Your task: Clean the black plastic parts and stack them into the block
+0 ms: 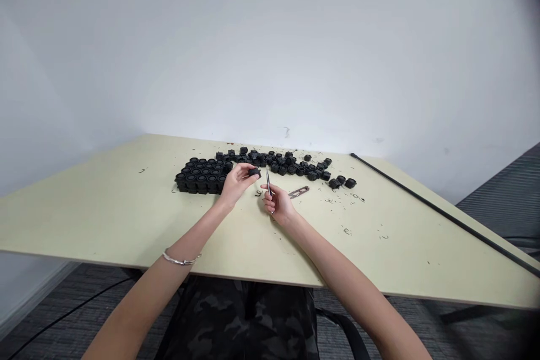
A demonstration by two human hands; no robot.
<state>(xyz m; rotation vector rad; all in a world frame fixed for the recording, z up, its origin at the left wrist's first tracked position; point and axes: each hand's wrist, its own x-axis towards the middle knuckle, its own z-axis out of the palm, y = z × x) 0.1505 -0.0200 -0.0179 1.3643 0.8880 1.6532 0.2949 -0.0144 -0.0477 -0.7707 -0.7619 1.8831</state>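
My left hand (237, 181) pinches a small black plastic part (254, 172) between thumb and fingertips, above the table. Just to its right, my right hand (277, 202) is closed round a slim, pointed metal tool (268, 179) with its tip upward. Whether it is a knife or another tool, I cannot tell. The tip is near the held part, with a small gap between them. Beyond my right hand lies a pair of thread snips (299, 192), partly hidden by the hand. Left of my left hand, a block of similar black parts (202, 175) stands in tight rows.
Many loose black parts (291, 166) lie heaped along the back of the pale table (126, 208). Black curled shavings (346, 231) are scattered at the right. A long black rod (422, 202) runs along the right side. A white wall (270, 56) stands behind.
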